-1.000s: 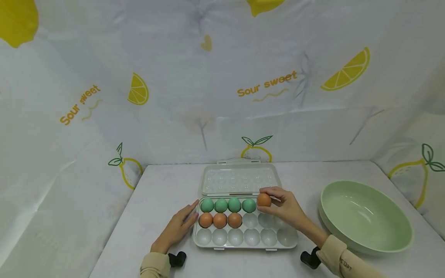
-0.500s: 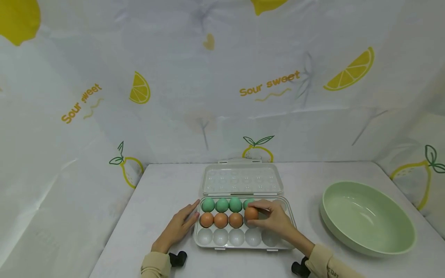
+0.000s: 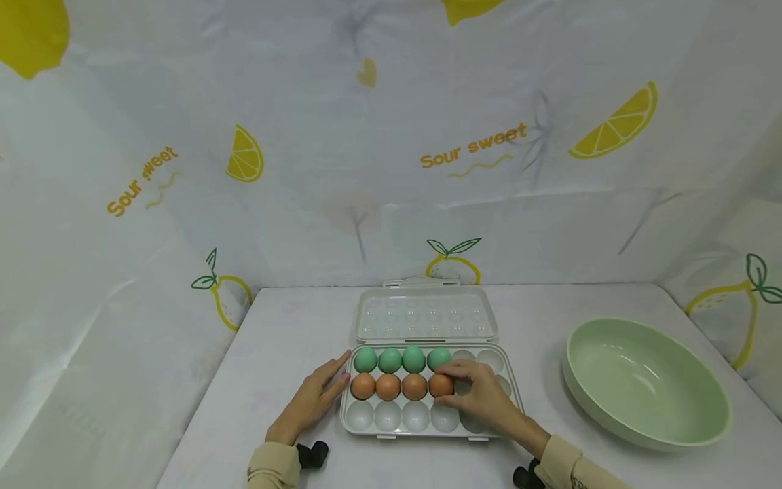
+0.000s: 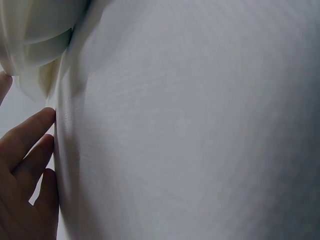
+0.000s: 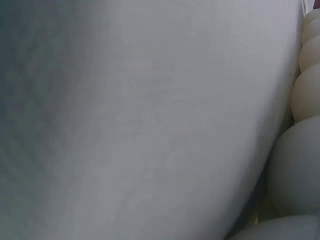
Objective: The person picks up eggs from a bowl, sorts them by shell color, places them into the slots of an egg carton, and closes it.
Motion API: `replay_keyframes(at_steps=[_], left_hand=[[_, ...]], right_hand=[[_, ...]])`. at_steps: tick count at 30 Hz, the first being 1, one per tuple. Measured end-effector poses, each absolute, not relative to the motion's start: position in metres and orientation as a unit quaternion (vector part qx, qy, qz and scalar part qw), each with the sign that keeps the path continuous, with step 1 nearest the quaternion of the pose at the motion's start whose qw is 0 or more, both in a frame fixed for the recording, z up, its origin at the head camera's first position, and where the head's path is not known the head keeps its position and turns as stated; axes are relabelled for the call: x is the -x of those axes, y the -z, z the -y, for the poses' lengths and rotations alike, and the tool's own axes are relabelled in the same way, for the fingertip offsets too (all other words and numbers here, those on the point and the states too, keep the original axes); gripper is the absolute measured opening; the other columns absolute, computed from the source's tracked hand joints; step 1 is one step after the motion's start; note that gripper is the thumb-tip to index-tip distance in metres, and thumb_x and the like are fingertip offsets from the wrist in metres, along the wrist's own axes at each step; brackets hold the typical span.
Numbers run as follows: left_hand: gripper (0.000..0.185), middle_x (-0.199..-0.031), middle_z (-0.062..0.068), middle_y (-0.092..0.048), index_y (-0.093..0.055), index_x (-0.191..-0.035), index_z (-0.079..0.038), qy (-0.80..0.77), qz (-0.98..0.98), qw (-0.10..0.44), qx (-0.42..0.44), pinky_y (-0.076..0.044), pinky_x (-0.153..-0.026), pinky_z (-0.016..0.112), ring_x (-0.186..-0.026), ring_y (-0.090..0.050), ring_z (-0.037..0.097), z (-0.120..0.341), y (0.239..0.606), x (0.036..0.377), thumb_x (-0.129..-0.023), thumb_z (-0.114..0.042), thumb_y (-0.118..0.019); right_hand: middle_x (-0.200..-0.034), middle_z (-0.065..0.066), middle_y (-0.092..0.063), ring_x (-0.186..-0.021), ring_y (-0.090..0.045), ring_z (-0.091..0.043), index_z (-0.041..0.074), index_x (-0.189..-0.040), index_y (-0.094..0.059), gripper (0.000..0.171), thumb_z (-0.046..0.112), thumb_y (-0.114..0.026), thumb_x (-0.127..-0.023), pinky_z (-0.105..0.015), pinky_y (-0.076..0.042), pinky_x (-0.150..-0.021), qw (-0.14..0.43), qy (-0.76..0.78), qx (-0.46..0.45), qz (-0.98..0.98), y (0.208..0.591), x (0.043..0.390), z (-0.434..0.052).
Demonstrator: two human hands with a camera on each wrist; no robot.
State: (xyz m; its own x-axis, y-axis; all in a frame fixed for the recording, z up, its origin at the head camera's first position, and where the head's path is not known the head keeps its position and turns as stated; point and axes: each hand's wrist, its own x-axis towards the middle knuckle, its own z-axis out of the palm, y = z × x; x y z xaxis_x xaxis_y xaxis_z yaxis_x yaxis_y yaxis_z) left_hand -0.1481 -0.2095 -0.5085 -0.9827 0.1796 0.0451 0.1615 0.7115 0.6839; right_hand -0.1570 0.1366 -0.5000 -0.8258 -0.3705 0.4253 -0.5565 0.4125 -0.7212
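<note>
right hand (image 3: 482, 401) brought brown egg (image 3: 440, 385) down into tray (image 3: 510, 380) middle row, fingers still pinching it; left hand (image 3: 311, 401) flat, steadying tray.

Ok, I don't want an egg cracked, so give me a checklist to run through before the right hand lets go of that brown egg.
1. Brown egg sits in the fourth cup of the middle row: ok.
2. Right hand grips the egg from above and the side: ok.
3. Egg fully settled in the cup: cannot tell, fingers hide its right side.
4. Left hand rests flat against the tray at its left end: ok.
5. Lid lies open behind the tray: ok.
6. Bowl stands apart at the right: ok.
</note>
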Motion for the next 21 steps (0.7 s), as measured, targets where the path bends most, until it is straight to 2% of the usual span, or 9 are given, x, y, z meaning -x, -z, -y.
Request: replay_keyframes(at_steps=[4, 7, 12, 16, 18, 21], left_hand=[[0.052, -0.154, 0.015, -0.054, -0.048, -0.155, -0.023, -0.366, -0.926, 0.012, -0.092, -0.033, -0.121, 0.065, -0.147, -0.041, 0.048, 0.209, 0.509, 0.149, -0.106, -0.041, -0.054], [0.052, -0.153, 0.015, -0.054, -0.048, -0.154, -0.023, -0.361, -0.928, 0.010, -0.090, -0.034, -0.121, 0.065, -0.147, -0.041, 0.048, 0.209, 0.511, 0.149, -0.106, -0.041, -0.054], [0.052, -0.153, 0.014, -0.055, -0.049, -0.154, -0.023, -0.359, -0.929, 0.006, -0.089, -0.034, -0.120, 0.065, -0.146, -0.042, 0.048, 0.210, 0.511, 0.149, -0.106, -0.041, -0.054], [0.052, -0.152, 0.014, -0.055, -0.049, -0.154, -0.023, -0.357, -0.930, 0.004, -0.090, -0.034, -0.120, 0.065, -0.146, -0.043, 0.048, 0.210, 0.510, 0.149, -0.106, -0.041, -0.054], [0.052, -0.152, 0.014, -0.055, -0.049, -0.154, -0.023, -0.357, -0.929, 0.005, -0.091, -0.034, -0.120, 0.065, -0.146, -0.042, 0.048, 0.210, 0.510, 0.149, -0.106, -0.041, -0.054], [0.051, -0.153, 0.014, -0.055, -0.049, -0.154, -0.023, -0.358, -0.929, 0.004, -0.092, -0.034, -0.120, 0.065, -0.146, -0.042, 0.048, 0.209, 0.511, 0.148, -0.106, -0.041, -0.054]], right_hand=[[-0.103, -0.004, -0.073, -0.100, -0.067, -0.004, 0.000, -0.110, -0.078, 0.050, 0.015, -0.096, -0.066, -0.021, -0.061, -0.088, 0.088, -0.474, -0.273, 0.832, 0.498, 0.157, -0.138], [-0.109, -0.010, -0.073, -0.105, -0.068, -0.007, -0.005, -0.115, -0.075, 0.054, 0.016, -0.094, -0.069, -0.025, -0.061, -0.093, 0.068, -0.507, -0.259, 0.819, 0.494, 0.159, -0.143], [-0.114, -0.025, -0.070, -0.107, -0.067, 0.001, -0.010, -0.115, -0.072, 0.040, 0.007, -0.086, -0.081, -0.022, -0.059, -0.097, 0.062, -0.587, -0.195, 0.783, 0.482, 0.171, -0.161], [-0.118, -0.025, -0.069, -0.104, -0.062, 0.010, -0.008, -0.117, -0.072, 0.034, 0.009, -0.080, -0.089, -0.013, -0.057, -0.095, 0.086, -0.585, -0.128, 0.796, 0.472, 0.185, -0.184], [-0.127, -0.026, -0.066, -0.112, -0.065, -0.002, -0.006, -0.126, -0.068, 0.039, 0.013, -0.076, -0.093, -0.011, -0.054, -0.094, 0.070, -0.570, -0.090, 0.814, 0.469, 0.192, -0.197], [-0.141, -0.029, -0.058, -0.126, -0.064, -0.027, -0.004, -0.145, -0.054, 0.053, 0.019, -0.068, -0.100, -0.014, -0.052, -0.094, 0.000, -0.548, -0.041, 0.835, 0.469, 0.198, -0.211]])
